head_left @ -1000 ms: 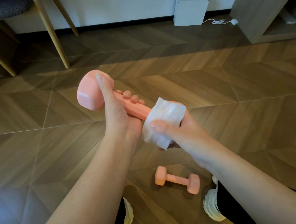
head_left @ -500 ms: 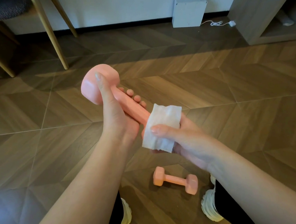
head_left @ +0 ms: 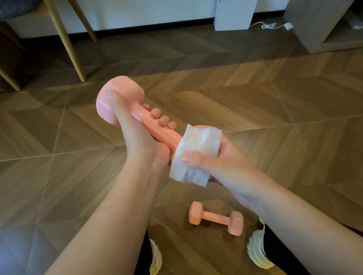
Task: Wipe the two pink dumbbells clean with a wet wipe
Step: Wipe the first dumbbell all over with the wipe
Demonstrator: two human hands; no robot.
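A wooden floor laid in a chevron pattern fills the frame, running up to a white wall with a dark skirting along the top.

At the centre, the person's left hand grips the handle of a pink dumbbell. Its fingers curl round the bar so that the fingertips show on the far side, and the thumb lies up along the rounded upper head. The dumbbell is held in the air, tilted, with one head towards the upper left and the other end pointing down to the right.

That lower end is covered by a white wet wipe, which the right hand holds wrapped over it. The thumb presses on the near face of the wipe and the fingers close behind it. The head underneath is mostly hidden, with only a sliver of pink showing above the wipe's top edge.

Below the hands, in the lower middle of the frame, the second pink dumbbell lies flat on the floor between two white shoes.

In the upper left stand slanted wooden chair legs. At top centre-right a white box sits against the wall with a white cable beside it. A grey-brown cabinet fills the upper right corner.
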